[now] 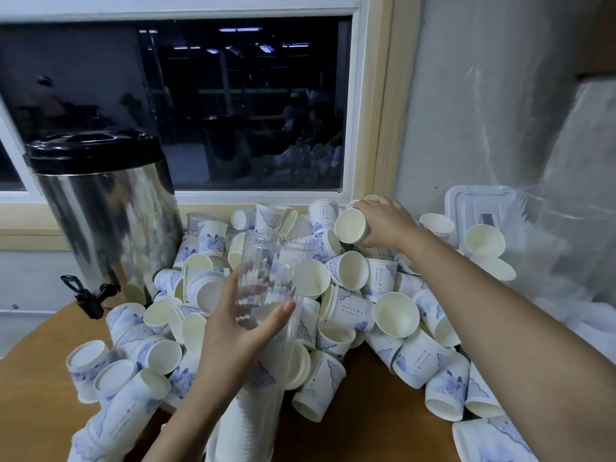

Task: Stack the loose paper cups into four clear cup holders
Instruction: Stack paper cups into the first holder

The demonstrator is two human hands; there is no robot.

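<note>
Head view: our left hand [240, 331] grips the tall clear ribbed plastic cup holder [273, 261] over the pile [346, 315]; our right hand [386, 225] holds one white-blue paper cup [350, 226] behind it. We judge this cup light and crushable; hold its wall gently.

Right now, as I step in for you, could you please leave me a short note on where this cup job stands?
Left hand: grips the clear cup holder over the near side of the pile; a stack of cups fills its lower part.
Right hand: grips one paper cup at the far side of the pile.
Done: this holder is partly filled.
Left: drop in the held cup, then the many loose cups heaped on the wooden table. The other three holders are not in view.
</note>
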